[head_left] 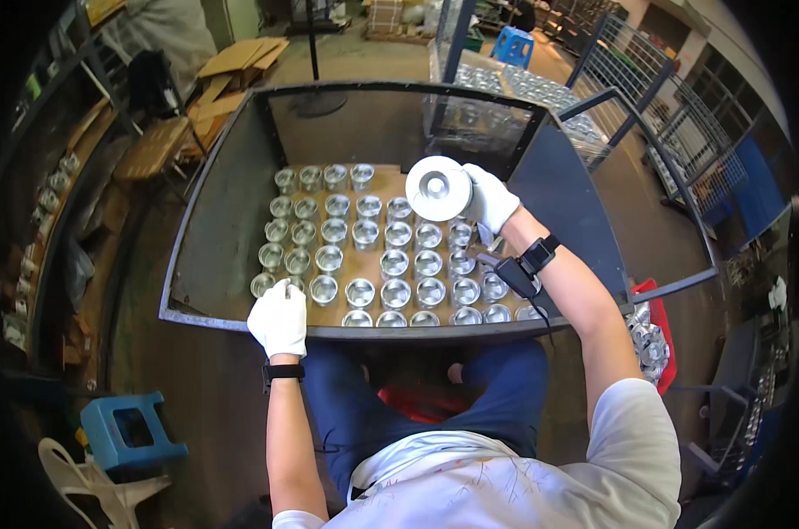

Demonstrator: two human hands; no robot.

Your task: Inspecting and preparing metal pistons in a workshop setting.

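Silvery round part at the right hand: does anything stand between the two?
Nothing visible does: the gloved right hand holds the round part directly by its right edge. Other silvery pieces stand in rows in the bin, none between hand and part.

Head-worn fisheye; facing down; fairly near.

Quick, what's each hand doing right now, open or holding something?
Left hand: at the near rim of the bin; its grip cannot be told.
Right hand: closed, holding a round metal part.
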